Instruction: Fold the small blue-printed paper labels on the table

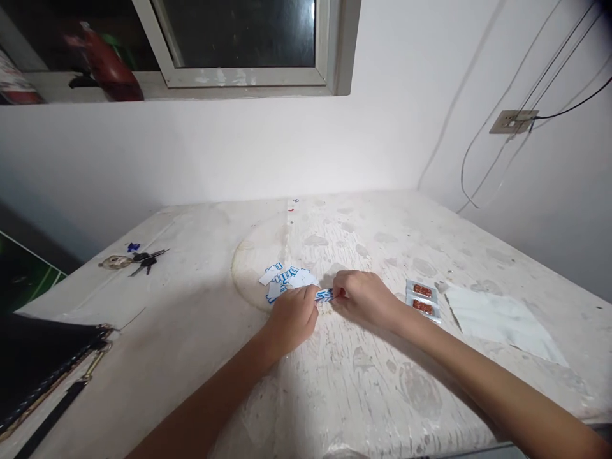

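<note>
Between my two hands is a small blue-and-white striped paper piece [324, 294], low over the middle of the table. My left hand [295, 312] is closed on its left end, the fingers curled. My right hand [359, 294] pinches the right end; its fingertips are partly hidden. Just behind my left hand lies a loose pile of white paper pieces with blue printing [289, 275], some overlapping. Part of that pile is covered by the hand.
Silvery packets with red-brown contents [422, 298] and a white cloth or paper sheet [507, 322] lie right. Keys [145, 260] sit left, beyond a black bag [43, 363] with a strap. The table [191, 357] meets a wall at the back.
</note>
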{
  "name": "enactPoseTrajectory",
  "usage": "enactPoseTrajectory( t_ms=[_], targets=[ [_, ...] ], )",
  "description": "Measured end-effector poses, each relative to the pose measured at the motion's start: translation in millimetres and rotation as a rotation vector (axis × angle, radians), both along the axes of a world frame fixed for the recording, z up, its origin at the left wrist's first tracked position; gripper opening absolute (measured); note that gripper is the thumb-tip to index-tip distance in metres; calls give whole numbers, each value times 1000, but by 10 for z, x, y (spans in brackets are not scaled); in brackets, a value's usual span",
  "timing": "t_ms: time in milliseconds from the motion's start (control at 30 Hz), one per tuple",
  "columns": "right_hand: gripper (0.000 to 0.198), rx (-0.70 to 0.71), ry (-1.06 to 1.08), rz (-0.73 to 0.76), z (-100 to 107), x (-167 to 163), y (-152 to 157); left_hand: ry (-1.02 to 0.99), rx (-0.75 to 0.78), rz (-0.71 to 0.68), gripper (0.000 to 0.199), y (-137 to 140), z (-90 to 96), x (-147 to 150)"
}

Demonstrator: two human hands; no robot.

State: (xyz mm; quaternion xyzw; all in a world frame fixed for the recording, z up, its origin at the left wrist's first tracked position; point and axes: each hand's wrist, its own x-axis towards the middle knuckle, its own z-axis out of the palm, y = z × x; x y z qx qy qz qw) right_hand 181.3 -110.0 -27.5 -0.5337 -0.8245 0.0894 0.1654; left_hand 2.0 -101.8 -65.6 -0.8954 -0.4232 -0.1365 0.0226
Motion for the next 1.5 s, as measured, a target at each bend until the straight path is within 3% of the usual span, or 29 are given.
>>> enactPoseTrajectory(
  t_ms=[300, 533, 700, 800, 967, 1200, 1500],
  targets=[
    [6, 337, -295, 76, -13, -133, -75, 10, -7, 26, 13, -4, 12, 7],
    [8, 358, -321, 41, -47, -203, -40, -20, 27, 2, 9, -7, 21, 20],
    [12, 270, -234, 38, 8, -177, -47, -32, 28, 1, 19, 7, 0, 19],
    [31, 107, -64, 29, 33, -93, -19, -38, 20, -14, 19, 12, -1, 11],
    [27, -151, 225, 223, -23, 8, 82, -46, -13, 7, 19, 9, -3, 18],
    [25, -231, 343, 240, -73, 23, 103, -143, -116, 70, 24, -31, 59, 14],
    [24, -206, 383, 270, -188, 50, 142, -219, -232, 108, 25, -14, 67, -17]
  ],
)
